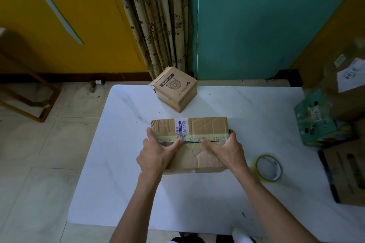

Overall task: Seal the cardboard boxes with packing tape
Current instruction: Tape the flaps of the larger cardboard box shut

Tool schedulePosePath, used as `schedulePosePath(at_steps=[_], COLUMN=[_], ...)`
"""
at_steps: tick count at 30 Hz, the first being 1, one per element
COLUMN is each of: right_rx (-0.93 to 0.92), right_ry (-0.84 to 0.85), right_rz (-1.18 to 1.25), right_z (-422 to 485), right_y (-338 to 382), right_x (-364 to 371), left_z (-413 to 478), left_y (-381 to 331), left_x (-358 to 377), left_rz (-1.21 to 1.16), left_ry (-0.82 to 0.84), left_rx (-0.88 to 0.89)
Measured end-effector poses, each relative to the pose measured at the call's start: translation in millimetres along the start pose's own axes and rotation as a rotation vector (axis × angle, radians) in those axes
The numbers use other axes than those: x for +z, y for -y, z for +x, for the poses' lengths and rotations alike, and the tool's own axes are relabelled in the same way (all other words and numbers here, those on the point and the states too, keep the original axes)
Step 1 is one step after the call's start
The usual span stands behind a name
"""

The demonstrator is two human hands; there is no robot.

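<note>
We press our left hand point(158, 155) and right hand point(225, 152), fingers spread flat, on the creased brown box point(207, 124) just left of the tape roll point(265, 180). A clear tape strip point(214, 136) covers the box's middle seam.

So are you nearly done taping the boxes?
Partly. A tape strip already lies along the seam of the front box. The left hand and right hand are pressing it flat. The small box behind has a flap sticking up and looks unsealed, so it's left. The tape roll waits on the table.
</note>
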State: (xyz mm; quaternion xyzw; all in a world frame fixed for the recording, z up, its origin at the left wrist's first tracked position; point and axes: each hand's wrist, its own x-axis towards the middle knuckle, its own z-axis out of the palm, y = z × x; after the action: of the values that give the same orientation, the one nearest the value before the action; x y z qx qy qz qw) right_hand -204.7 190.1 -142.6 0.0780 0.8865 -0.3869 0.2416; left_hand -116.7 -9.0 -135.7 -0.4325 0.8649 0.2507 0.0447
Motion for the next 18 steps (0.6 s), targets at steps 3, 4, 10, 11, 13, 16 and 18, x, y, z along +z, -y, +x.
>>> schedulePosePath(at_steps=[3,4,10,11,13,16,18], right_rx=[-0.018,-0.039,-0.140,-0.150,-0.170,-0.163,-0.095], right_ry=[-0.019,-0.018,-0.045,-0.058,-0.102,-0.181,-0.137], right_rz=[-0.017,-0.043,-0.193,-0.210,-0.242,-0.315,-0.356], right_z=[2,2,3,2,-1,-6,-7], right_y=[0,-1,0,1,3,8,17], right_x=[-1,0,0,0,2,5,8], left_z=[3,2,5,6,8,7,3], left_y=[1,3,9,10,9,2,-6], left_x=[2,3,5,5,3,-1,0], left_rz=[-0.030,-0.048,-0.064,-0.062,-0.061,-0.013,-0.009], left_ry=[-0.001,-0.022,-0.090,-0.100,-0.133,-0.109,-0.072], left_rx=[0.000,0.012,0.090,0.099,0.082,-0.004,-0.019])
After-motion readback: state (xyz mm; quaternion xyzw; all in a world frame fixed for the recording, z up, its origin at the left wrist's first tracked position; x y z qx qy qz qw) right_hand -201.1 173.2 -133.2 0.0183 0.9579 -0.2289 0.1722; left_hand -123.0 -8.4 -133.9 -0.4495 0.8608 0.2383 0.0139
